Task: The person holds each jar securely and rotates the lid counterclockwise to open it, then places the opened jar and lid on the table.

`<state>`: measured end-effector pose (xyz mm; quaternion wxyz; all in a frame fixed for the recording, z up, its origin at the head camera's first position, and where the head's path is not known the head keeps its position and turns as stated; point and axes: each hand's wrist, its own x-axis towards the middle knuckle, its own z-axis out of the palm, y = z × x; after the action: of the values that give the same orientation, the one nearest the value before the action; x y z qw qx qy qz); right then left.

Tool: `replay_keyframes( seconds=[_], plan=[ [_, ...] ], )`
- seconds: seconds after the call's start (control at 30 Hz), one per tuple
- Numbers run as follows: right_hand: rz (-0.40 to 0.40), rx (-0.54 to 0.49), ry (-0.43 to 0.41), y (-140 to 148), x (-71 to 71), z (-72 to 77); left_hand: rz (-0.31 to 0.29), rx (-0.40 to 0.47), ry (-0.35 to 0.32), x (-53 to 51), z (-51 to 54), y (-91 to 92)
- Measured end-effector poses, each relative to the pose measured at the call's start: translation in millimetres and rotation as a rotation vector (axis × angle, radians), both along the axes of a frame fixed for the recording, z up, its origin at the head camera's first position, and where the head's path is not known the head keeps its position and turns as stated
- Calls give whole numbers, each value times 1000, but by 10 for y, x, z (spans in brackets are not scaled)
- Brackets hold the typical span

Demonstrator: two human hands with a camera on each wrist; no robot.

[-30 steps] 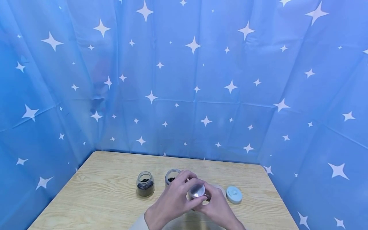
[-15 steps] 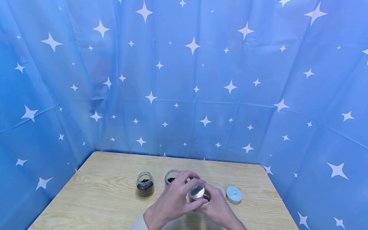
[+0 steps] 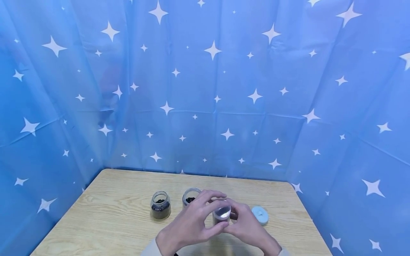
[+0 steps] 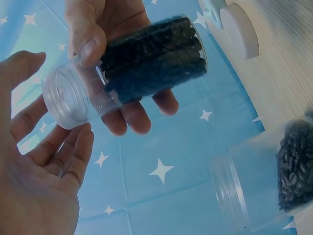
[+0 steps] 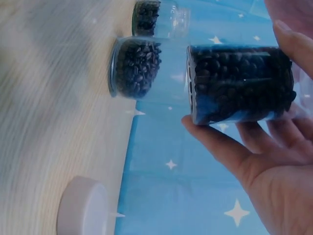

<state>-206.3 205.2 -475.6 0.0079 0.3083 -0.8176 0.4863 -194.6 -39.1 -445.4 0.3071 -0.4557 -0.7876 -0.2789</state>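
Observation:
Dark coffee beans fill the lower part of a clear jar [image 4: 156, 58] with a bare, threaded neck. My right hand [image 3: 245, 222] grips the jar's body; its fingers curl behind in the left wrist view. Around the top my left hand [image 3: 196, 217] is curled: fingertips touch the neck [image 4: 66, 98], while the thumb appears slightly apart in that view. From the head the jar top looks bright and reflective. A second bean jar [image 3: 191, 197] stands just beyond my left hand, partly hidden by it. Farther left stands a third bean jar [image 3: 161, 206], without a lid.
A light blue lid [image 3: 260, 215] lies on the wooden table [image 3: 105, 220], right of my right hand. Near it is a white lid [image 5: 83, 208], hidden from the head view. A blue curtain with white stars [image 3: 192, 89] hangs behind the table's back edge.
Both hands and the held jar have shifted slightly right. My right hand now covers the white lid, which showed partly before. The head view has shifted a little; the standing jars stay put.

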Motion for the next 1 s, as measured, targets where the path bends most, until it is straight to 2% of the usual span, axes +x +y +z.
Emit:
replay_keyframes(
  seconds=[0.17,0.4,0.57,1.0],
  plan=[
    [9,-13,-15,6,6,-8,-25,-16,-2,5,13,-10],
    [23,-53,5,-5,14,-52,-14,-29,-6,10,18,-15],
    [7,-61,-12,-21,14,-59,-19,-35,2,2,33,-16],
    [-20,-59,-49,-46,53,-70,-78,-121,37,-29,151,-79]
  ],
)
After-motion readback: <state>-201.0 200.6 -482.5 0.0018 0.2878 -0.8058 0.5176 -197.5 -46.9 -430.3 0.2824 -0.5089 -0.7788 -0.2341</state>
